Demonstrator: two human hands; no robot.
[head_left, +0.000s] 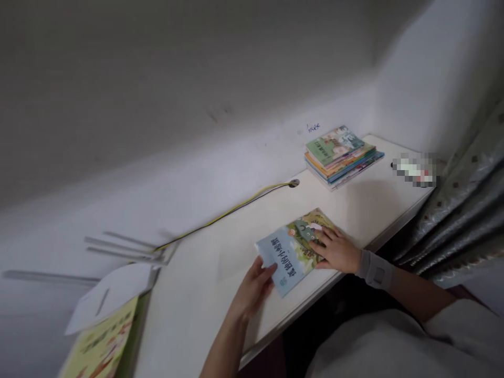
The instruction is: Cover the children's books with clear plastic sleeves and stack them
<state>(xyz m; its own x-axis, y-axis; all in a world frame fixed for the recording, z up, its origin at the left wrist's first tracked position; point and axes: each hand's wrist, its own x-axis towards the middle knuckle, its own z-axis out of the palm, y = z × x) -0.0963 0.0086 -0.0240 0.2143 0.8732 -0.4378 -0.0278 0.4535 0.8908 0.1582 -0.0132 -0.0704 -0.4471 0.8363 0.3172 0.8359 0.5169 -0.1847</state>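
Note:
A thin picture book (293, 251) with a light blue and green cover lies closed on the white desk near its front edge, its title upside down to me. My left hand (258, 283) grips the book's near left corner, thumb on the cover and the other fingers partly hidden at the edge. Across the right part of the cover, my right hand (334, 249) rests flat with its fingers spread. A grey band is wrapped round my right wrist.
A stack of picture books (338, 152) stands against the wall. A cable (232, 210) runs along the wall to a round desk hole (294, 183). At the left are a metal rack (126, 247), white sheet (110, 296) and yellow-green book (102, 344). A curtain (464, 194) hangs right.

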